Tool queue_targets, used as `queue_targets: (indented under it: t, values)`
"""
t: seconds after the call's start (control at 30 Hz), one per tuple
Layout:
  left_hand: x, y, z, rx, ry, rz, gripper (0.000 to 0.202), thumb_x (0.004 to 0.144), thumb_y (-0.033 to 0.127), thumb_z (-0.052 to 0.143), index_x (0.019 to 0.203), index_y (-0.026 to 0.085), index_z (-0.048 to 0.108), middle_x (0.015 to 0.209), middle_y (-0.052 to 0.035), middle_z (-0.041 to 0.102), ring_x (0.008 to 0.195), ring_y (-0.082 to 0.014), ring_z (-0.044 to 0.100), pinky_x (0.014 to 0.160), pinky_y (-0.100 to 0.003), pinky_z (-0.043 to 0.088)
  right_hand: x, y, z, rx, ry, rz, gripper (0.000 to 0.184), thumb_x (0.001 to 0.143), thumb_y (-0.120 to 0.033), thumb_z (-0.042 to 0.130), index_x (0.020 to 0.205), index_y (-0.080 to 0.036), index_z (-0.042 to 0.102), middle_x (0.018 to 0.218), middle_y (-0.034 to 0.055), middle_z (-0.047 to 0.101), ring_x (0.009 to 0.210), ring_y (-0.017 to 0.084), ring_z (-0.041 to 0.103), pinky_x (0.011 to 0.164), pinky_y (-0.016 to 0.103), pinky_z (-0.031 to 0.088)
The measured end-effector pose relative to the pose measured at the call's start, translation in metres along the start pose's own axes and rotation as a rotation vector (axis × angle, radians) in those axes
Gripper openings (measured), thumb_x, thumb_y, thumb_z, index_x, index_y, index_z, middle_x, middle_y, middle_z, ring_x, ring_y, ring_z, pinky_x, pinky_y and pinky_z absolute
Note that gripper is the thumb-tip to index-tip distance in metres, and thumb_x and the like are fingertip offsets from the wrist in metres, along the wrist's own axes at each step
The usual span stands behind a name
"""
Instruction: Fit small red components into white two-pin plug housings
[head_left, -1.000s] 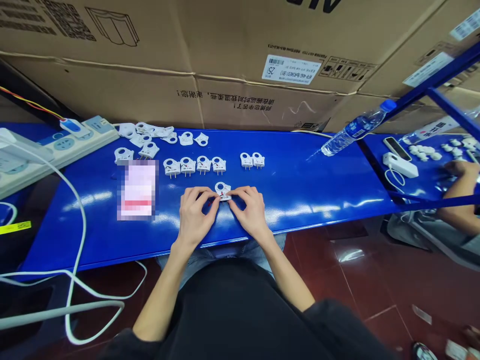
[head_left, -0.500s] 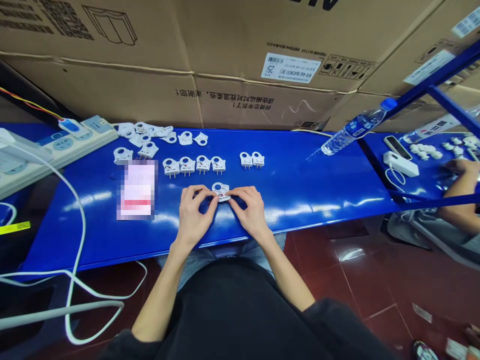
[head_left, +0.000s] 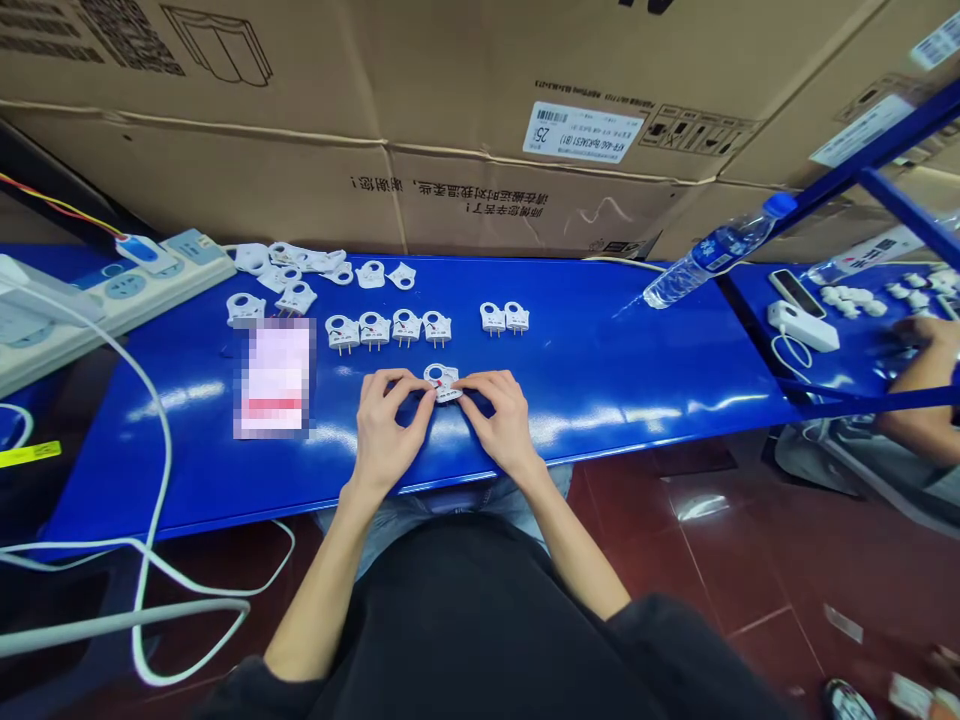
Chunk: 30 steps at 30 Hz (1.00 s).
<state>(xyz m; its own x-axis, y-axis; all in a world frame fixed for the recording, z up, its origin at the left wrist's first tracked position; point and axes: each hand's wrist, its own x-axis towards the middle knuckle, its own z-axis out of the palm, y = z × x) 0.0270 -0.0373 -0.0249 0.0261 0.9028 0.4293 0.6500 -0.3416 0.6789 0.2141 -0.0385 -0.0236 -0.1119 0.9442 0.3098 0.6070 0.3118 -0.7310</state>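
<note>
A white plug housing (head_left: 442,382) with a round hole and a small red part lies at the front middle of the blue table. My left hand (head_left: 394,420) pinches its left side between thumb and fingertips. On the opposite side my right hand (head_left: 495,415) does the same, so both hands are closed on the one piece. Just beyond are several similar white housings with metal pins (head_left: 406,328) in a row. A separate pair of them (head_left: 504,318) stands to the right. More white housings without visible pins (head_left: 289,262) are heaped at the back left.
A power strip (head_left: 127,290) with cables runs along the left. A blurred pink item (head_left: 276,380) lies beside it. Cardboard boxes (head_left: 450,200) wall off the back. A water bottle (head_left: 716,252) leans by the blue frame (head_left: 870,170); beyond it, another person's arm (head_left: 922,390) rests near white parts.
Both hands stay at the same place on the plug housing. Only a very slight shift of the fingertips shows, and the red part looks a little more exposed.
</note>
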Motion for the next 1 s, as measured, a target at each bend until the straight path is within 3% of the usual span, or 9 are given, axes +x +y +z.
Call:
queue_targets:
  t: [0.43,1.0]
  values:
    - [0.0006,0.0026,0.0000,0.002,-0.013,0.007,0.011,0.099,0.032,0.063,0.097,0.025,0.072,0.105,-0.0058,0.067,0.104,-0.0238,0.062,0.098,-0.044,0.052,-0.0002,0.0011,0.0001,0.013,0.008,-0.005,0.014,0.102,-0.025,0.065,0.108,-0.028,0.077,0.113,0.0017,0.078,0.108,0.023,0.066,0.100,0.041,0.051]
    - [0.0013,0.0058,-0.0002,-0.005,0.051,-0.015,0.010,0.097,0.029,0.066,0.090,0.023,0.070,0.090,-0.0047,0.067,0.091,-0.0221,0.061,0.081,-0.037,0.053,0.0007,0.0006,-0.0003,0.043,0.048,-0.069,0.015,0.103,-0.025,0.063,0.108,-0.027,0.077,0.109,0.0038,0.078,0.105,0.023,0.068,0.097,0.041,0.055]
